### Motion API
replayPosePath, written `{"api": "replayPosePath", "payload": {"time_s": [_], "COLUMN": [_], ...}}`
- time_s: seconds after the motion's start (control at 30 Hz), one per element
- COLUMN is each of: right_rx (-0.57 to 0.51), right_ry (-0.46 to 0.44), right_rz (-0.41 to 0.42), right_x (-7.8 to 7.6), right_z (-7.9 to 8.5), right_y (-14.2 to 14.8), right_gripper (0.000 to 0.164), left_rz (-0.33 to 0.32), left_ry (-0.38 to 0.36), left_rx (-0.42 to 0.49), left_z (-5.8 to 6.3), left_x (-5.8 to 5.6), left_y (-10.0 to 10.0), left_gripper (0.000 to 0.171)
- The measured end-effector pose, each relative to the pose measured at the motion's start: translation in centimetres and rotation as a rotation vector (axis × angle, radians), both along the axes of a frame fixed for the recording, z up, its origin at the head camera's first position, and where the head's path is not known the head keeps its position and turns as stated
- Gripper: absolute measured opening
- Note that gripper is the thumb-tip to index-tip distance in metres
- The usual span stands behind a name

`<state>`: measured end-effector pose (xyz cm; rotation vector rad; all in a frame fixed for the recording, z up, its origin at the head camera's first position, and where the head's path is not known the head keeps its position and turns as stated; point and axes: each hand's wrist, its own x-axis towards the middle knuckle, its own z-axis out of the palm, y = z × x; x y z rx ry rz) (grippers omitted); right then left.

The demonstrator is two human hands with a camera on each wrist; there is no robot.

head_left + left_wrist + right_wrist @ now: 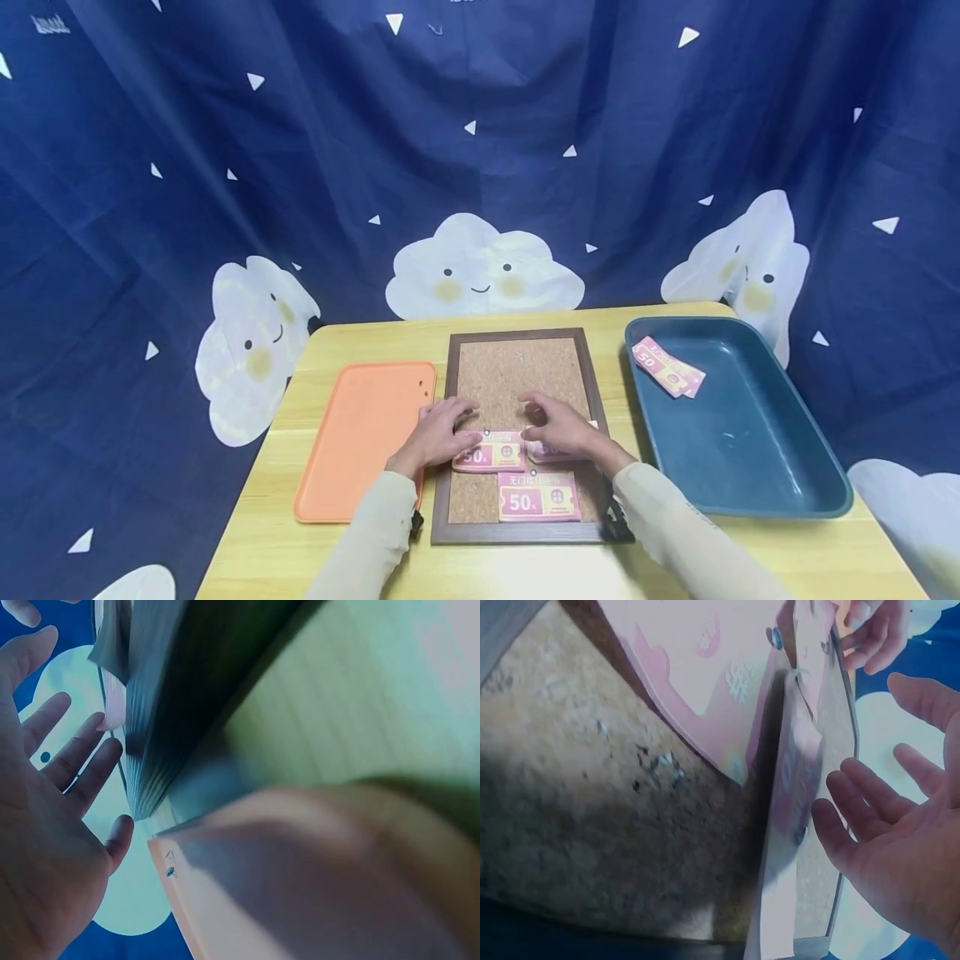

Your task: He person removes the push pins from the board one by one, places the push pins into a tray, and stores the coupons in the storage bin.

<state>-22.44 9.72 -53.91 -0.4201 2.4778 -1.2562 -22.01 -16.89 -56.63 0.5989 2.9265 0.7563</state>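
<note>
A cork board (517,371) in a dark frame lies flat. Three pink "50" coupons are fixed to it with pins: a left coupon (491,454), a right coupon (543,452) and a lower coupon (536,500). My left hand (435,433) hovers at the board's left side, its thumb over the left coupon. Over the right coupon my right hand (561,427) hangs with loosely bent fingers, partly hiding it. In the right wrist view, the fingers (870,799) are spread beside the right coupon (787,787), and nothing lies in the palm.
An orange tray (360,442) lies left of the board. To the right stands a deep blue bin (750,442) with loose pink coupons (667,367) in its far left corner. A blue curtain with white clouds (483,267) hangs behind the wooden table (255,500).
</note>
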Motion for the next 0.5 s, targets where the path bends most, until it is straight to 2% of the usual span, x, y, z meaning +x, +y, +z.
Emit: {"api": "replayPosePath", "payload": {"time_s": [0.2,0.33,0.5], "right_rx": [0.005,0.036,0.030], "right_ry": [-0.032,-0.011,0.019], "right_rz": [0.036,0.037,0.044], "right_x": [0.4,0.6,0.4], "right_z": [-0.9,-1.2,-1.1], "right_y": [-0.4,-0.6,-0.9], "right_gripper": [0.062,0.059,0.057], "left_rz": [-0.010,-0.022,-0.001], "left_ry": [-0.019,0.002,0.022], "left_rx": [-0.017,-0.034,-0.055], "left_z": [-0.4,-0.5,-0.7], "left_x": [0.5,0.5,0.2], "left_y": [0.3,0.8,1.1], "left_gripper": [0.057,0.053,0.048]}}
